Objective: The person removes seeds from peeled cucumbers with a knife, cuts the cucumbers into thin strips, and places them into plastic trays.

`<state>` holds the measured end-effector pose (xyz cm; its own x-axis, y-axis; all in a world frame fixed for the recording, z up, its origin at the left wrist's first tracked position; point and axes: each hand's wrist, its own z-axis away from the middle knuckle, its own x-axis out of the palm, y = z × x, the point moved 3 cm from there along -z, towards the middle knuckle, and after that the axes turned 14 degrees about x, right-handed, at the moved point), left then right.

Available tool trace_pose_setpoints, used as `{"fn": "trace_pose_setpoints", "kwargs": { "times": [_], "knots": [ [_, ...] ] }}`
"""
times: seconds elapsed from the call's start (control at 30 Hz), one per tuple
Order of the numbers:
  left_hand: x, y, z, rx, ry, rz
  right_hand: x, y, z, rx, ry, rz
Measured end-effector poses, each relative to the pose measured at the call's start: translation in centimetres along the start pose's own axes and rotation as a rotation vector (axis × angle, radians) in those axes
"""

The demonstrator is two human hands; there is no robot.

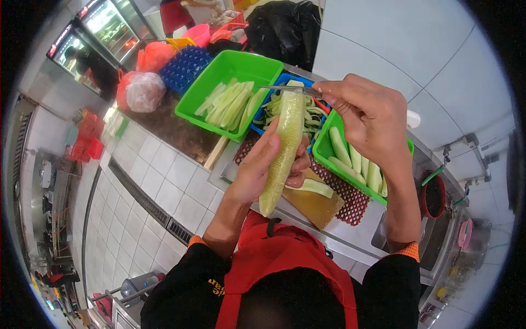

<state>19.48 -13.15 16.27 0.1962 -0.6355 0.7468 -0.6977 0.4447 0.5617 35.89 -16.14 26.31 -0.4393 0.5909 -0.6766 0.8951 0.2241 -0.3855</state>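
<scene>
My left hand [253,171] is wrapped round a long, pale peeled cucumber [284,151], tilted upward away from me. My right hand [372,118] grips a knife [293,88], its narrow blade lying across the far end of the cucumber. Below my left hand, a cut cucumber piece [315,187] rests on a yellowish cutting board [323,213]. Beyond the hands, a blue basket [298,78] holds green peelings and trimmings [267,114]. Several peeled cucumbers [341,146] lie in the right green tub [353,187], partly hidden by my right forearm.
A larger green tub [192,118] with long cucumber strips [233,104] stands at the far left of the counter. Red perforated matting [350,211] lies under the board. Blue egg trays [185,68] and plastic bags [145,92] sit behind. A tiled wall [405,44] borders the right.
</scene>
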Motion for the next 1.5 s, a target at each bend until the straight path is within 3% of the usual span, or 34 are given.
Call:
{"fn": "trace_pose_setpoints", "kwargs": {
  "times": [0.23,0.3,0.33,0.43,0.47,0.6,0.73,0.83,0.9,1.03,1.1,1.13,1.23,1.3,1.43,1.5],
  "knots": [
    [-0.9,-1.0,0.6,-0.088,0.118,-0.154,1.1,1.2,1.8,0.099,-0.209,-0.127],
    [-0.9,-1.2,0.7,-0.014,0.087,-0.103,1.7,1.3,2.7,0.176,-0.244,-0.163],
    [-0.7,-1.7,0.8,0.013,0.138,0.075,2.0,1.4,3.2,0.239,-0.271,-0.193],
    [-1.3,-3.0,2.6,-0.015,0.163,0.225,2.7,1.5,4.7,0.283,-0.265,-0.242],
    [-1.0,-3.5,3.2,-0.003,0.337,0.263,3.0,1.3,5.3,0.316,-0.304,-0.205],
    [-1.5,-5.6,7.2,-0.114,0.622,0.245,4.9,0.8,8.9,0.481,-0.428,-0.195],
    [-2.1,-5.8,9.6,-0.16,0.704,0.29,6.8,1.2,10.9,0.534,-0.352,-0.256],
    [-2.2,-5.7,10.4,-0.157,0.593,0.297,7.5,1.5,11.6,0.498,-0.312,-0.255],
    [-1.9,-5.6,10.4,-0.163,0.834,0.333,7.8,1.1,12.3,0.539,-0.386,-0.332],
    [-3.4,-6.2,11.9,-0.168,0.793,0.361,7.6,0.3,13.1,0.546,-0.497,-0.402],
    [-4.0,-6.6,12.3,-0.162,0.574,0.452,7.8,0.3,13.6,0.479,-0.482,-0.322],
    [-3.7,-6.8,12.0,-0.163,0.576,0.453,7.9,0.4,13.6,0.481,-0.484,-0.322],
    [-3.1,-6.9,11.4,-0.067,0.754,0.462,7.9,-0.1,13.5,0.463,-0.378,-0.4],
    [-3.2,-6.7,11.7,-0.153,0.819,0.394,7.8,-1.1,14.0,0.463,-0.499,-0.396],
    [-3.3,-6.3,11.8,-0.133,0.889,0.417,8.6,-1.6,15.1,0.466,-0.542,-0.452],
    [-4.4,-6.6,12.4,-0.04,0.642,0.509,9.1,-1.4,14.9,0.469,-0.434,-0.445]
  ]
}}
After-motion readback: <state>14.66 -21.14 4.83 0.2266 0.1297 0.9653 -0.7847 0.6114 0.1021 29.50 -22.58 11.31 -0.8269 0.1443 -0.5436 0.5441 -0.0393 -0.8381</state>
